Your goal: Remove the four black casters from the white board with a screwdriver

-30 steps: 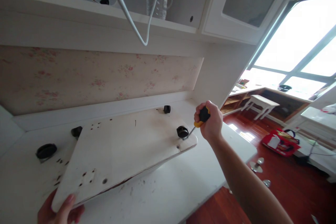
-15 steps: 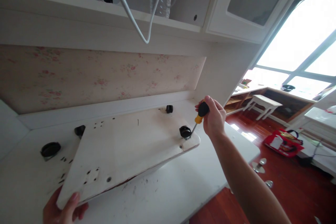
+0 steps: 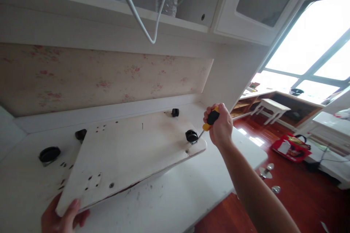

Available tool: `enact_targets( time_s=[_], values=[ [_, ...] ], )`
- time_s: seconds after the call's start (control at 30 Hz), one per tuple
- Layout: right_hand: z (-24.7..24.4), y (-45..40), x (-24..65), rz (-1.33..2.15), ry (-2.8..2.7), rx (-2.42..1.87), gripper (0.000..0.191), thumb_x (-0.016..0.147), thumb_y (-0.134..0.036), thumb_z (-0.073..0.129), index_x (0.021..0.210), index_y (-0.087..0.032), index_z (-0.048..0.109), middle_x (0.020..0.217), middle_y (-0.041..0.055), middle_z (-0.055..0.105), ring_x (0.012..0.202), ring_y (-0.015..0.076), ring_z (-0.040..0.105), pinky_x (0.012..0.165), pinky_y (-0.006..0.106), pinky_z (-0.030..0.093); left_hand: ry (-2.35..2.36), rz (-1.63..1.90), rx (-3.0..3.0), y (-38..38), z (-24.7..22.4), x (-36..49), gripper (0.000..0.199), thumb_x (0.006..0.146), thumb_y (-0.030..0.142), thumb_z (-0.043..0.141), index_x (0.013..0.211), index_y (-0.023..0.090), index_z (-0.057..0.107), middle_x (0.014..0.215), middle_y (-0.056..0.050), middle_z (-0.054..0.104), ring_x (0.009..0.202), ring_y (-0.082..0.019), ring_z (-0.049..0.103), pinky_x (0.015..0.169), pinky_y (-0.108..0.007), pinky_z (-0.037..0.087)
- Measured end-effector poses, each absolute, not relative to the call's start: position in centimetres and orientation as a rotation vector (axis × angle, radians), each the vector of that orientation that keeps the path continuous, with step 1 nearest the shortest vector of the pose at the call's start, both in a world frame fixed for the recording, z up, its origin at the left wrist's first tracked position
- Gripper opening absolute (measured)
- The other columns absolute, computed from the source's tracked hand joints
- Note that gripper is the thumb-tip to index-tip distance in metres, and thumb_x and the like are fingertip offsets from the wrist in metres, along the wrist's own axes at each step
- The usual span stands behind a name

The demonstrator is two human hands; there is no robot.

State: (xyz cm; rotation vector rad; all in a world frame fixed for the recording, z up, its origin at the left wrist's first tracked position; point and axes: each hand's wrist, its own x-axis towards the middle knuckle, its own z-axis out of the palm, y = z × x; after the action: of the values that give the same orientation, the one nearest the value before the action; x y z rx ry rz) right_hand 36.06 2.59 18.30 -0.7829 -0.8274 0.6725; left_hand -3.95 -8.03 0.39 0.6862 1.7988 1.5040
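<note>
My right hand (image 3: pixel 222 125) is wrapped round the black and yellow handle of a screwdriver (image 3: pixel 212 116). Its tilted shaft reaches down to the base of a black caster wheel (image 3: pixel 191 136) at the right end of a white board (image 3: pixel 131 149). With thumb on top and fingers beneath, my left hand (image 3: pixel 64 214) grips the board's near left corner. Another caster (image 3: pixel 175 112) is on the board's far right corner. Screw holes show at the board's left end. Whether the screwdriver tip sits in a screw is too small to tell.
A loose caster (image 3: pixel 49 154) and another black caster (image 3: pixel 80 134) lie left of the board, near several small dark screws (image 3: pixel 62 173) on the white desk (image 3: pixel 153 196). A white cable (image 3: pixel 142 25) hangs from the shelf above. A red bag (image 3: pixel 291 147) is at the right.
My right hand has turned on the screwdriver, and more of the yellow on its handle shows. The shaft leans further over. My left hand keeps its grip; the view has shifted slightly.
</note>
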Motion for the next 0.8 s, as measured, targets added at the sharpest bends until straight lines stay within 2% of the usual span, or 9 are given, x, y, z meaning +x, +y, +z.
enact_targets(
  time_s=[0.1, 0.23, 0.43, 0.5, 0.63, 0.7, 0.8],
  values=[
    [18.0, 2.8, 36.1, 0.666, -0.864, -0.801, 0.032, 0.08, -0.049, 0.069, 0.074, -0.022, 0.053, 0.062, -0.0055, 0.052, 0.048, 0.0076, 0.046, 0.041, 0.019, 0.035, 1.799, 1.52, 0.681, -8.0, 1.0, -3.7, 0.052, 0.065, 0.048, 0.07, 0.109, 0.025, 0.056, 0.084, -0.001, 0.063, 0.05, -0.016, 0.059, 0.043, -0.028, 0.049],
    [18.2, 2.7, 36.9, 0.751, -0.911, -0.813, 0.035, 0.065, -0.028, 0.085, 0.07, -0.021, 0.052, 0.056, -0.008, 0.048, 0.045, 0.0065, 0.043, 0.041, 0.019, 0.032, 1.8, 1.521, 0.702, -8.0, 0.9, -3.7, 0.052, 0.067, 0.048, 0.07, 0.111, 0.023, 0.055, 0.08, 0.001, 0.061, 0.046, -0.013, 0.056, 0.043, -0.027, 0.048],
    [19.0, 2.4, 39.3, 1.175, -1.192, -0.73, 0.035, 0.063, -0.023, 0.083, 0.06, -0.02, 0.049, 0.05, -0.0076, 0.044, 0.042, 0.007, 0.039, 0.041, 0.021, 0.029, 1.801, 1.515, 0.711, -8.0, 0.5, -3.8, 0.055, 0.069, 0.048, 0.069, 0.115, 0.022, 0.056, 0.082, 0.0, 0.062, 0.049, -0.015, 0.059, 0.043, -0.027, 0.048],
    [19.1, 2.6, 39.5, 1.205, -1.214, -0.722, 0.034, 0.062, -0.024, 0.083, 0.06, -0.02, 0.049, 0.051, -0.008, 0.044, 0.042, 0.0074, 0.04, 0.042, 0.022, 0.03, 1.782, 1.536, 0.7, -8.0, 0.3, -3.9, 0.058, 0.068, 0.049, 0.071, 0.117, 0.022, 0.055, 0.085, -0.001, 0.061, 0.05, -0.015, 0.059, 0.043, -0.026, 0.048],
    [18.6, 2.9, 38.2, 0.71, -1.076, -0.971, 0.024, 0.072, -0.035, 0.078, 0.074, -0.021, 0.058, 0.057, -0.0056, 0.053, 0.05, 0.0096, 0.049, 0.045, 0.021, 0.037, 1.739, 1.512, 0.725, -8.2, 0.0, -4.2, 0.058, 0.068, 0.053, 0.072, 0.115, 0.022, 0.055, 0.087, -0.002, 0.06, 0.051, -0.014, 0.059, 0.042, -0.025, 0.048],
    [18.1, 2.9, 37.2, 0.478, -0.985, -1.038, 0.026, 0.076, -0.041, 0.075, 0.081, -0.021, 0.061, 0.06, -0.0047, 0.055, 0.054, 0.0101, 0.052, 0.048, 0.021, 0.041, 1.762, 1.508, 0.712, -8.3, -0.1, -4.3, 0.059, 0.07, 0.054, 0.071, 0.117, 0.023, 0.054, 0.087, -0.001, 0.059, 0.05, -0.013, 0.058, 0.043, -0.025, 0.049],
    [17.6, 3.0, 36.5, 0.45, -0.831, -0.977, 0.031, 0.074, -0.045, 0.077, 0.083, -0.023, 0.057, 0.058, -0.0069, 0.052, 0.05, 0.0094, 0.05, 0.046, 0.021, 0.042, 1.789, 1.517, 0.694, -8.4, -0.3, -4.3, 0.064, 0.071, 0.054, 0.071, 0.123, 0.023, 0.051, 0.088, 0.0, 0.058, 0.051, -0.012, 0.059, 0.045, -0.024, 0.05]
  ],
)
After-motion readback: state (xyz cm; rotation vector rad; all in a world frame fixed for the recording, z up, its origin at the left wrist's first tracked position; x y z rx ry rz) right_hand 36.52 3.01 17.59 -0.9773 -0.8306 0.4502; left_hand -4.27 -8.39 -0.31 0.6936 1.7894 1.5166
